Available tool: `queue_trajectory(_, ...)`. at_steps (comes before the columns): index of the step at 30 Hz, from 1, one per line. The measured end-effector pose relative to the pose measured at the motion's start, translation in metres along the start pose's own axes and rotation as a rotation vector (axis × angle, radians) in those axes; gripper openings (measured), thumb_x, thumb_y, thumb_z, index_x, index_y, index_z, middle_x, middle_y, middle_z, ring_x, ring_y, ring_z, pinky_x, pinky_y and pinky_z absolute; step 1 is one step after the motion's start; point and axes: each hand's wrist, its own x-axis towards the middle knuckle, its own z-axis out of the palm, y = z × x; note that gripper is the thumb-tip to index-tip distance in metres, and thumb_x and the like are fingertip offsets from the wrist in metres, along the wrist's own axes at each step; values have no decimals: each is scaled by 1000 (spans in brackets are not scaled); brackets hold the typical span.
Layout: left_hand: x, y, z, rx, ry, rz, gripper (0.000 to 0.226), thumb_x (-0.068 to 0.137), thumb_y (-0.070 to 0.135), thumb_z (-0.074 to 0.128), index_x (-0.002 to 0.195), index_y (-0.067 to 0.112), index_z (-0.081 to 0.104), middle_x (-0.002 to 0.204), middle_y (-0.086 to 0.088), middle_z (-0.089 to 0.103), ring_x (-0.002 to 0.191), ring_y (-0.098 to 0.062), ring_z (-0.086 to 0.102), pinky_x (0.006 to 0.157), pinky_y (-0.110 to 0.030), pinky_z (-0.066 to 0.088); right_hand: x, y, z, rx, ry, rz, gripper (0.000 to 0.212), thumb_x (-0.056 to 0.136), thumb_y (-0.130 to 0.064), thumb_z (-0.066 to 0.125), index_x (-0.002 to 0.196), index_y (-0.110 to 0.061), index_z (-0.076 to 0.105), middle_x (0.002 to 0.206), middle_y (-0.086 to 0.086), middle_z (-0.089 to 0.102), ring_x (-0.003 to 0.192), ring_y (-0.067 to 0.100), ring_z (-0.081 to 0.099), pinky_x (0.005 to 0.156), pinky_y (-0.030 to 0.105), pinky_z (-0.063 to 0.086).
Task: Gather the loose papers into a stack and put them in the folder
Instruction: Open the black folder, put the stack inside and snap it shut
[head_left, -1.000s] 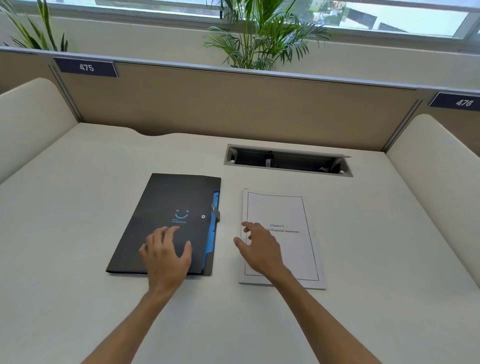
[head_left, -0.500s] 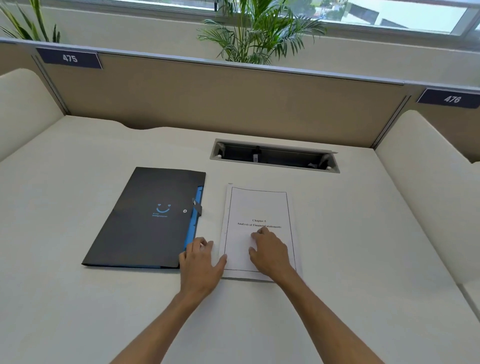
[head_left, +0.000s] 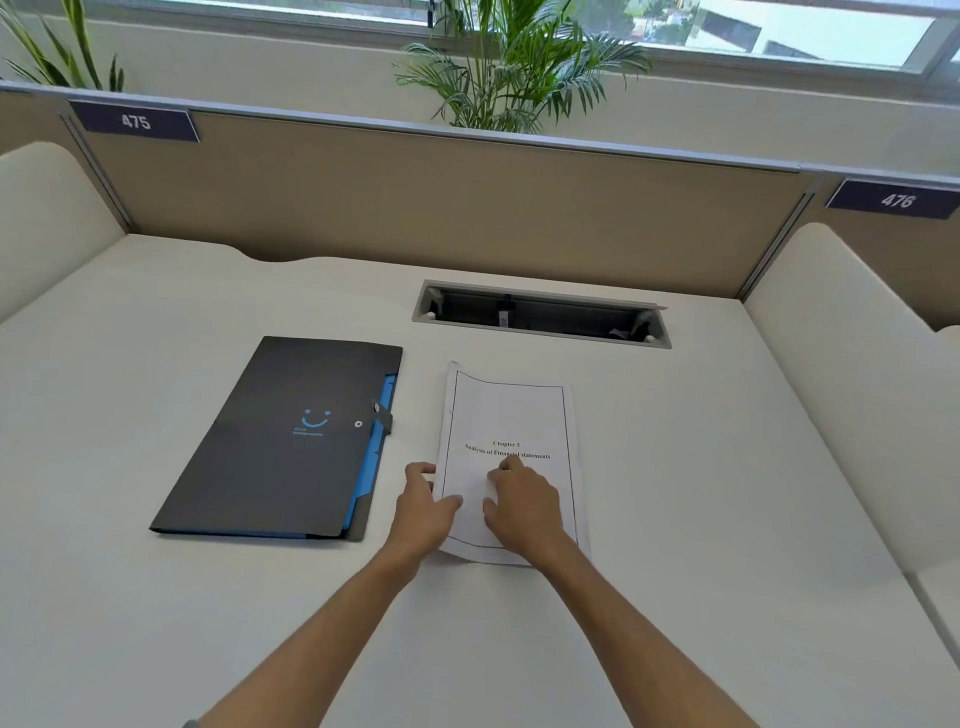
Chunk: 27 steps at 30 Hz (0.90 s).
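A stack of white papers with a printed title page lies on the cream desk, right of a closed dark grey folder that has a blue smile logo and blue inner edge. My left hand grips the stack's left edge, thumb on top and fingers curled beneath, and that edge curls up off the desk. My right hand presses flat on the lower middle of the top sheet, fingertips near the title. The folder lies untouched, its snap tab shut.
A recessed cable tray opens in the desk behind the papers. Tan divider panel runs along the back, with padded cream side walls left and right. A potted palm stands beyond the divider.
My left hand left the folder, crossed to the papers and now pinches their left edge, which has lifted. My right hand slid from the stack's left side onto its middle.
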Motion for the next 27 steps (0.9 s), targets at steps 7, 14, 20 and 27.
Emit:
queue_trajectory(7,6,3,-1,-122,-20,-79,24,97,14,53,120,15,53,125,-7,62,102,-22,62,81,-32,52,-1,3,-2,8,0,-3,35,94,-28,51,123,-11,61,134,3,51,107,29,60,82,36,46)
queue_trajectory(14,1,3,-2,-41,-39,-5,55,101,13,46,152,14,26,157,-6,31,143,-27,32,117,-43,30,1,24,-8,292,-26,54,49,91,-40,58,137,-24,53,135,-5,56,120,18,56,97,35,46)
queue_trajectory(20,3,-2,-13,-167,-40,27,58,100,16,51,152,17,26,159,-2,27,145,-23,28,115,-39,27,-8,67,-24,465,270,363,80,85,-43,69,151,-16,32,151,5,40,137,25,41,103,43,43)
queue_trajectory(27,6,1,-25,-285,-78,33,64,96,19,58,152,19,26,157,0,31,143,-24,31,117,-44,27,-11,81,-43,1414,-120,479,45,84,-19,75,125,-4,63,113,8,75,100,26,73,87,39,59)
